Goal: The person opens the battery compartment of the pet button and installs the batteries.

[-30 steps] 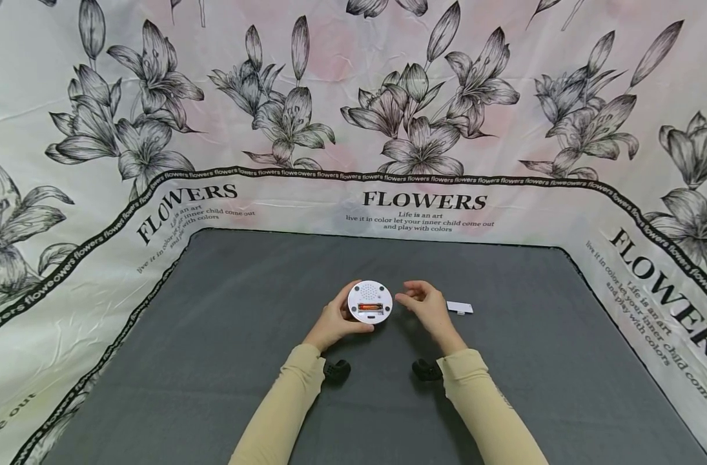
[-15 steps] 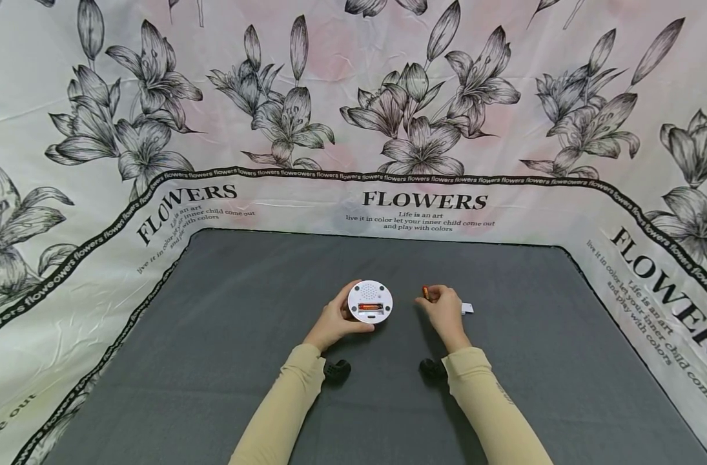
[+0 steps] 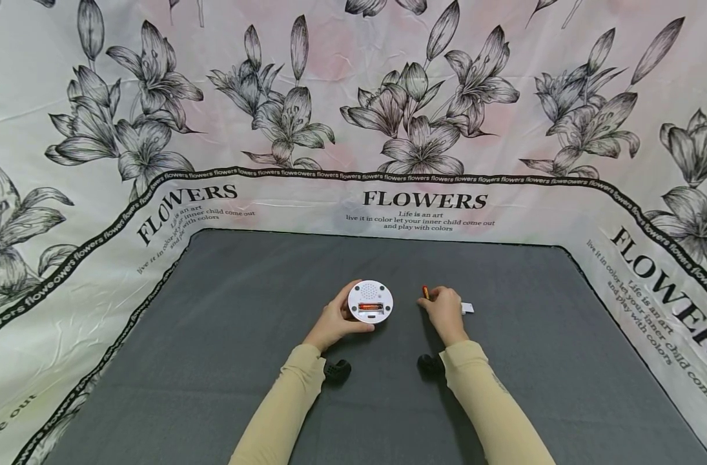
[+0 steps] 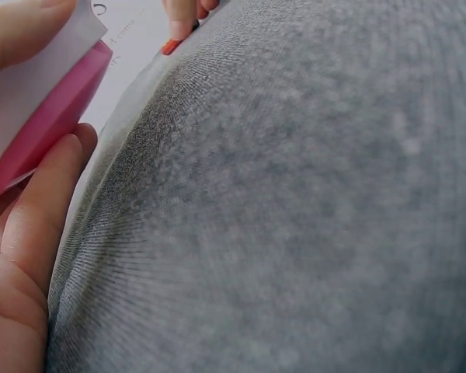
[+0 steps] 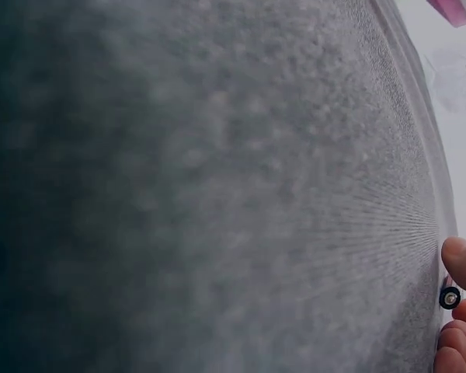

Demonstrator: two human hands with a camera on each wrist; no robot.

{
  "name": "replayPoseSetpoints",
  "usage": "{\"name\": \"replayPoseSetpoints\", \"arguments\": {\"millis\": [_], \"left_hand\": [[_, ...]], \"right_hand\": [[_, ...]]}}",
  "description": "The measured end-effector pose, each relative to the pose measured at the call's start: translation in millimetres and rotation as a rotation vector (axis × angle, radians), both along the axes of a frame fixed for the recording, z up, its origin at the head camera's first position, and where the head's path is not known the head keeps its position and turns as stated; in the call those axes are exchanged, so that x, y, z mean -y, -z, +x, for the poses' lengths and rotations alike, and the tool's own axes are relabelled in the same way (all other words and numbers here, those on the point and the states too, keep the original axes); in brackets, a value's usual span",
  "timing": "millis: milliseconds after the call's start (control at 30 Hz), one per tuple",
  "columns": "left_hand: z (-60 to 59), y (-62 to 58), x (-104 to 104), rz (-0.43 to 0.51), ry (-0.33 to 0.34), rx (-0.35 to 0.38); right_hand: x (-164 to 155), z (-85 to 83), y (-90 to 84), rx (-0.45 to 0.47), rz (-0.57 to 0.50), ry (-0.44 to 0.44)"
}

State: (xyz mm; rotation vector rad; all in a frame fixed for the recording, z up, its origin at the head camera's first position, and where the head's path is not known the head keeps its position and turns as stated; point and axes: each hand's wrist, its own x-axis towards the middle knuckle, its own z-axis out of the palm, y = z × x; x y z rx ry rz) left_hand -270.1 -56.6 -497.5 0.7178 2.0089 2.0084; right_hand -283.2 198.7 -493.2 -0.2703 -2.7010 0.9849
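My left hand (image 3: 332, 321) grips a round white device (image 3: 369, 292) by its sides, its underside facing me. In the left wrist view the device's side shows a pink band (image 4: 58, 116). An orange battery (image 3: 370, 307) sits in its uncovered battery slot. To the right, my right hand (image 3: 444, 313) pinches another orange battery (image 3: 425, 292) between thumb and fingers, standing roughly upright. That battery's dark round end (image 5: 450, 298) faces the right wrist camera. A white battery cover (image 3: 468, 308) lies on the table beside this hand, partly hidden by it.
A grey cloth (image 3: 260, 284) covers the table. White floral fabric (image 3: 330, 77) rises behind it and along both sides. Black wrist cameras (image 3: 337, 372) jut inward below both hands.
My right hand has moved right, away from the device, and a battery now shows between its fingers. It now partly covers the battery cover. My left hand and the device stay in place.
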Motion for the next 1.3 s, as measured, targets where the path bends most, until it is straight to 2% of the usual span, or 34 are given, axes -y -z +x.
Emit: {"name": "replayPoseSetpoints", "arguments": {"millis": [367, 567, 700, 833, 1000, 1167, 1300], "left_hand": [[1.8, -0.7, -1, -0.013, -0.003, -0.007], [2.7, -0.9, -1, -0.019, -0.002, 0.0], [3.0, -0.8, -1, -0.026, -0.01, -0.002], [2.1, -0.4, -1, -0.023, -0.004, -0.004], [1.1, -0.3, 0, -0.015, -0.004, -0.01], [1.0, -0.8, 0, -0.019, -0.009, -0.011], [0.7, -0.9, 0, -0.021, -0.01, -0.006]], "right_hand": [[0, -3.3, 0.6, 0.035, 0.01, 0.021], [1, -0.8, 2.7, 0.02, 0.007, 0.014], [2, 0.2, 4.4, -0.018, -0.019, 0.007], [5, 1.4, 3.8, -0.11, -0.064, -0.005], [9, 4.2, -1.6, -0.185, -0.106, -0.053], [21, 9.4, -14.6, -0.214, -0.16, -0.126], [32, 11.9, -21.2, -0.215, -0.158, -0.199]]}}
